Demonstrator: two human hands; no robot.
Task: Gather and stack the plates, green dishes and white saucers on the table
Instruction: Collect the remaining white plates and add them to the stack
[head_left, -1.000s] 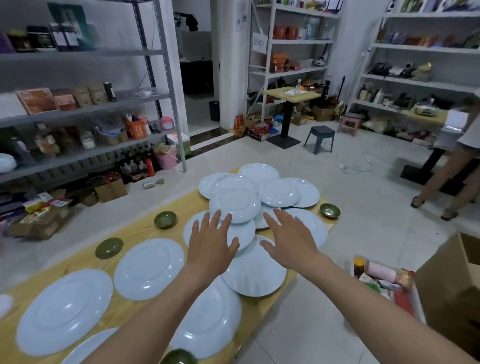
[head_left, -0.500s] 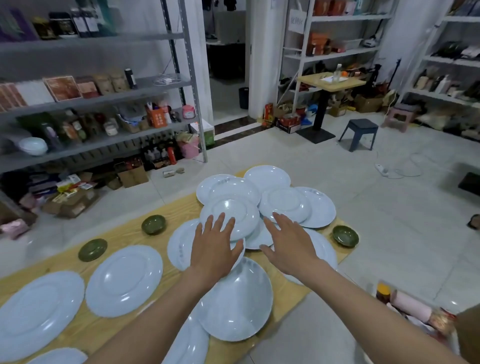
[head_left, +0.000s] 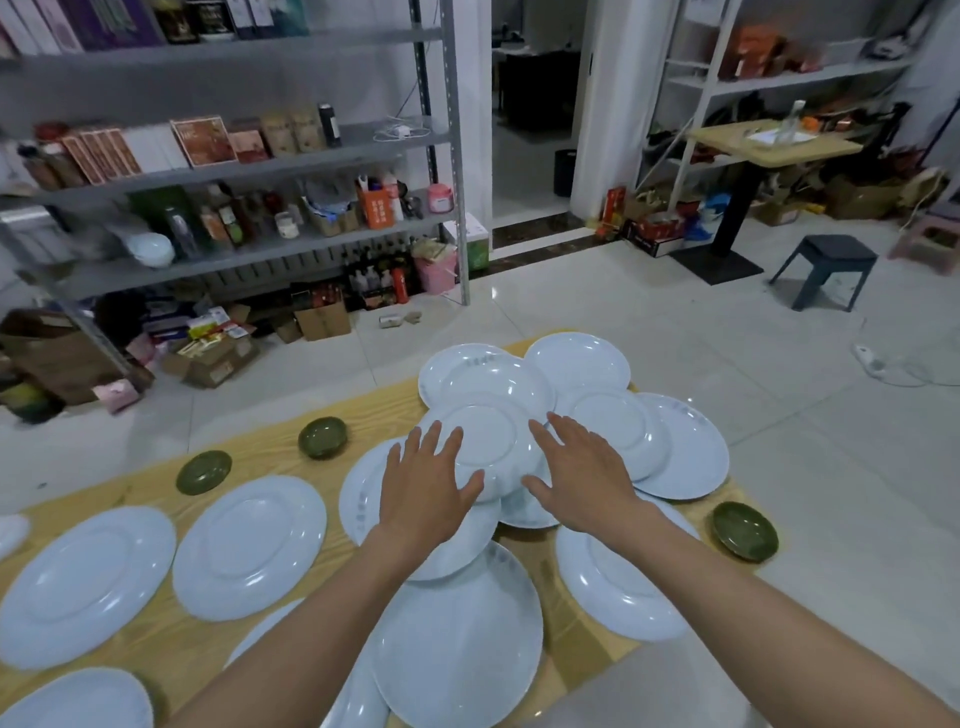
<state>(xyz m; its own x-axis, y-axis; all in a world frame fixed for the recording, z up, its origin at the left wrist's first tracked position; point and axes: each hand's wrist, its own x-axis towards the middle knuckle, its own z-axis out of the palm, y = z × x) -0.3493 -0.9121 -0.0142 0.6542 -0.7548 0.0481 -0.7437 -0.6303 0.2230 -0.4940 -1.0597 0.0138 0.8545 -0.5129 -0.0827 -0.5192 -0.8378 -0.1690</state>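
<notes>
Step in hand: gathering the overlapped plates at the far end of the surface. L hand and R hand lie flat, fingers spread, either side of the top plate. That plate sits on the heap w/ other plates under and around it. Neither grip has closed on anything, and contact vs. hovering can't be told.

Next move, prob.: curl fingers under the rim from both sides, lift clear w/o dragging the neighbours, then set it on one base plate.

Not stacked so far: big plates laid singly to the left, the near plate, and green dishes scattered well apart.
</notes>
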